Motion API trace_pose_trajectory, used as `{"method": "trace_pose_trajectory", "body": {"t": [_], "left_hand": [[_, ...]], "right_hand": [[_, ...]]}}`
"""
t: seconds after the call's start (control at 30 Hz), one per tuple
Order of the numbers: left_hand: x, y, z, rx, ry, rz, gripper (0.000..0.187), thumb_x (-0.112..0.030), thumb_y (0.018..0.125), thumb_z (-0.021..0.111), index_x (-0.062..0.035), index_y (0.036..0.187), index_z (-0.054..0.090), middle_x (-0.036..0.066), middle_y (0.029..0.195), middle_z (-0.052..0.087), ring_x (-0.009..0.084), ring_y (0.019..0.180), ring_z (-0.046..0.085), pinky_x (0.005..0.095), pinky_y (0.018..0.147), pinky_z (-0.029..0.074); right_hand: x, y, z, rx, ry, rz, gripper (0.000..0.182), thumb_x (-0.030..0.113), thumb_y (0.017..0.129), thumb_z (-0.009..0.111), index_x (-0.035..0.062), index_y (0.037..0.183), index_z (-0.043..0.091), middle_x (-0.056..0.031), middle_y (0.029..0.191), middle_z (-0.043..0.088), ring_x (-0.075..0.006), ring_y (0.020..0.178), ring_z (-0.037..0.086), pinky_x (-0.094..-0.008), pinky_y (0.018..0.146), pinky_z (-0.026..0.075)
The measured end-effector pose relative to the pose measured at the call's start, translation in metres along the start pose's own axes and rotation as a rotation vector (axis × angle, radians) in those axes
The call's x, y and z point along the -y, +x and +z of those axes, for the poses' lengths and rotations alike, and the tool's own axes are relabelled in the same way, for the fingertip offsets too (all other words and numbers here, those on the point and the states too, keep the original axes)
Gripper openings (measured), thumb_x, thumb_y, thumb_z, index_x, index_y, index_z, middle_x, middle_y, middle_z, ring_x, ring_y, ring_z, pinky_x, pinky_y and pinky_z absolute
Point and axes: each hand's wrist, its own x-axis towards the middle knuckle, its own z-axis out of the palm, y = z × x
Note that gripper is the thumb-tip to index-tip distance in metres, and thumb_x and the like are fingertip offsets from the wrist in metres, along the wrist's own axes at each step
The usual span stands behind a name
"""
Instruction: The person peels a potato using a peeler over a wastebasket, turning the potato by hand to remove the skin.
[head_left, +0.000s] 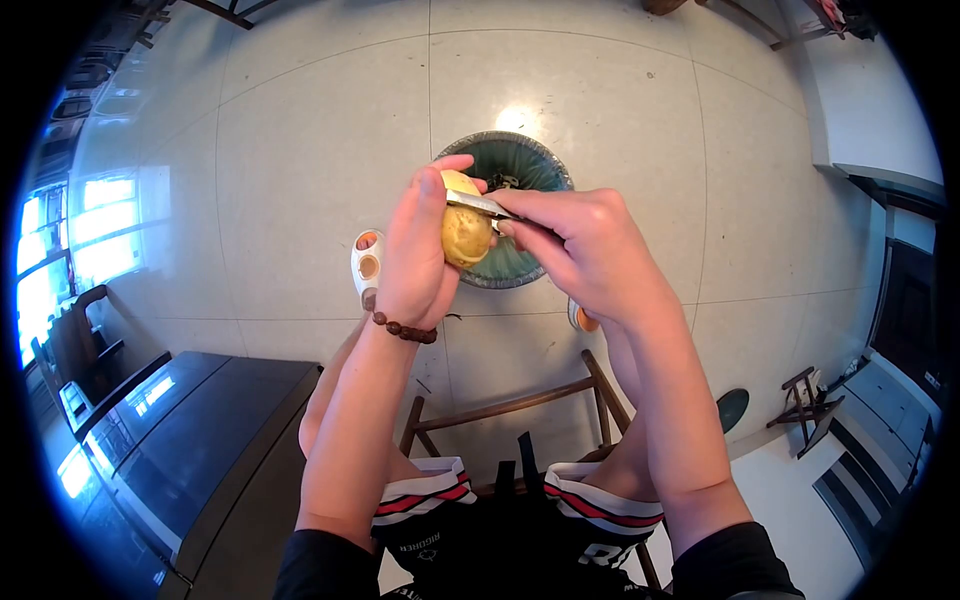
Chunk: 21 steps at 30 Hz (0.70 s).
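A yellow-brown potato rests in my left hand, its fingers wrapped round the far side. The upper end of the potato looks pale and peeled, while skin covers the lower end. My right hand grips a peeler between thumb and fingers, and its metal blade lies across the potato. Under both hands stands a round bin with a dark bluish-green liner and some dark scraps inside. Part of the peeler's handle is hidden by my right fingers.
The bin stands on a tiled floor between my feet. A wooden stool frame is close to my legs. To the left is a dark, shiny table. A small wooden stool sits at the right.
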Motion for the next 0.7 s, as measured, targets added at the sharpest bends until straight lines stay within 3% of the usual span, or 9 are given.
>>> {"method": "trace_pose_trajectory", "body": {"t": [0.23, 0.3, 0.4, 0.47, 0.7], "left_hand": [[0.0044, 0.0027, -0.0046, 0.039, -0.041, 0.064, 0.053, -0.054, 0.112, 0.042, -0.0057, 0.135, 0.049, 0.010, 0.116, 0.061, 0.0189, 0.096, 0.066, 0.0359, 0.081, 0.058], [0.0045, 0.0029, -0.0038, 0.043, -0.034, 0.083, 0.051, -0.052, 0.113, 0.041, -0.0060, 0.134, 0.049, 0.010, 0.114, 0.060, 0.0183, 0.096, 0.066, 0.0354, 0.080, 0.058], [0.0023, 0.0032, -0.0018, 0.013, -0.013, 0.068, 0.048, -0.050, 0.114, 0.041, -0.0063, 0.131, 0.049, 0.010, 0.114, 0.060, 0.0183, 0.095, 0.066, 0.0341, 0.077, 0.058], [0.0012, 0.0035, -0.0011, 0.022, -0.053, 0.065, 0.040, -0.046, 0.112, 0.051, -0.0077, 0.126, 0.053, 0.006, 0.109, 0.061, 0.0157, 0.094, 0.067, 0.0344, 0.076, 0.060], [0.0005, 0.0034, 0.0011, 0.003, -0.065, 0.047, 0.037, -0.045, 0.112, 0.051, -0.0088, 0.121, 0.053, 0.005, 0.108, 0.060, 0.0145, 0.092, 0.066, 0.0337, 0.074, 0.060]], "right_hand": [[0.0017, 0.0004, 0.0014, 0.010, 0.000, 0.002, 0.020, 0.012, 0.091, 0.074, 0.0101, 0.110, 0.078, -0.0156, 0.080, 0.073, -0.0350, 0.070, 0.070, -0.0421, 0.065, 0.056], [0.0013, -0.0004, 0.0025, -0.028, 0.000, -0.039, 0.023, 0.001, 0.088, 0.076, 0.0019, 0.111, 0.079, -0.0160, 0.068, 0.067, -0.0209, 0.053, 0.062, -0.0310, 0.054, 0.050], [0.0008, -0.0006, 0.0026, -0.040, 0.016, -0.044, 0.020, 0.003, 0.089, 0.076, 0.0011, 0.109, 0.079, -0.0157, 0.066, 0.066, -0.0207, 0.052, 0.061, -0.0308, 0.053, 0.049], [0.0005, -0.0003, 0.0023, -0.039, 0.017, -0.051, 0.020, 0.003, 0.089, 0.076, 0.0009, 0.109, 0.079, -0.0156, 0.066, 0.066, -0.0207, 0.052, 0.061, -0.0308, 0.053, 0.049], [0.0006, 0.0000, 0.0015, -0.036, 0.033, -0.062, 0.020, 0.002, 0.090, 0.075, 0.0005, 0.109, 0.079, -0.0158, 0.065, 0.064, -0.0206, 0.052, 0.059, -0.0310, 0.053, 0.049]]}}
